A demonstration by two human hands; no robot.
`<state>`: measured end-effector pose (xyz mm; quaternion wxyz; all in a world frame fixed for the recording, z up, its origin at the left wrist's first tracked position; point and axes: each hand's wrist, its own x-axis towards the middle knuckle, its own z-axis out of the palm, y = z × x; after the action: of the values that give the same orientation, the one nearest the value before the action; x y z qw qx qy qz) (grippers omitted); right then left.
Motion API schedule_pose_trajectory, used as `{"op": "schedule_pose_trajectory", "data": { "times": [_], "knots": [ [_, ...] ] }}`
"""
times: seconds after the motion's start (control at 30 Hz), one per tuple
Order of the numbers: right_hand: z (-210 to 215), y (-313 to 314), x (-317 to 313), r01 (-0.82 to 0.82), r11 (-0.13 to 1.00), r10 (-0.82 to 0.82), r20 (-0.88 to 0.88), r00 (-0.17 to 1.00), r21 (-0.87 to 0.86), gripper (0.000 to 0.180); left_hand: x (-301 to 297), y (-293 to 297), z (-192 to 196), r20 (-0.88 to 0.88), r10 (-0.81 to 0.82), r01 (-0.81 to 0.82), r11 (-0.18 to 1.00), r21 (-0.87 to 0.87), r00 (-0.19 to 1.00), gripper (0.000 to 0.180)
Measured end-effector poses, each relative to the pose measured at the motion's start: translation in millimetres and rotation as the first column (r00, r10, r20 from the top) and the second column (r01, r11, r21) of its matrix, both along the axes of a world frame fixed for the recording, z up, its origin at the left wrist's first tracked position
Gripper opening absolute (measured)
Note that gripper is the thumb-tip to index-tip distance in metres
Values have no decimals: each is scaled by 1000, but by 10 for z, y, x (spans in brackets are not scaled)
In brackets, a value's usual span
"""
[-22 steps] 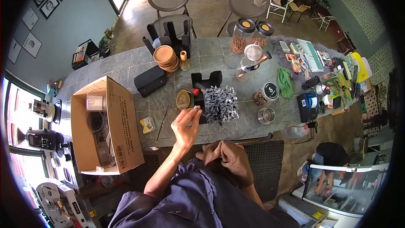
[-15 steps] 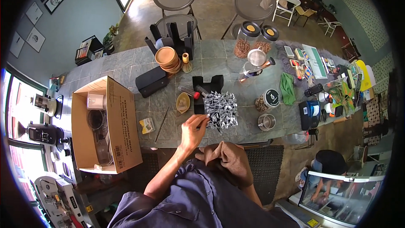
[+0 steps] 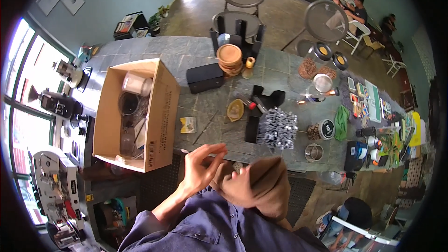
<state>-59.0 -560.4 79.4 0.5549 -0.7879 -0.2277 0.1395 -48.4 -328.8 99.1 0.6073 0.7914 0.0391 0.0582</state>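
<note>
My left hand (image 3: 201, 170) hovers near my body at the counter's front edge. Its thumb and fingers come together in a pinch; anything between them is too small to make out. Beside it, a brown cloth (image 3: 263, 189) drapes over my right hand (image 3: 240, 173), which holds it; only some fingertips show, blurred. Beyond the hands, a dense cluster of shiny silver pieces (image 3: 277, 129) stands against a black holder (image 3: 252, 129). Left of that lie a small yellowish bowl (image 3: 235, 110) and a red-capped tube (image 3: 247, 103).
An open cardboard box (image 3: 163, 121) with containers stands left. Behind are a black case (image 3: 205, 78), stacked wooden coasters (image 3: 229, 58) and lidded jars (image 3: 322, 52). A metal cup (image 3: 314, 152) sits near the front edge, a green cloth (image 3: 342, 122) farther right.
My left hand has drawn back from the silver cluster toward my body. The brown cloth has come up beside it, showing right fingertips. The whole view has swung left.
</note>
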Motion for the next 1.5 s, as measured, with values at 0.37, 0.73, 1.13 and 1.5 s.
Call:
{"op": "schedule_pose_trajectory", "data": {
  "times": [0.37,0.73,1.13,1.5],
  "knots": [
    [772,1799,-137,-88,995,91,48,995,-53,16,-94,2726,323,-77,94,-34,823,567,993,15],
    [1141,2623,-514,103,994,-96,156,983,-43,28,209,3821,-1162,-577,-153,570,485,663,802,26],
    [428,2890,-569,403,867,-398,-80,914,293,37,-550,2952,801,-192,-303,304,952,-26,933,13],
    [583,3129,-709,321,939,-198,563,802,-126,53,-1021,2333,488,12,-150,150,982,-114,989,9]
  ]
}}
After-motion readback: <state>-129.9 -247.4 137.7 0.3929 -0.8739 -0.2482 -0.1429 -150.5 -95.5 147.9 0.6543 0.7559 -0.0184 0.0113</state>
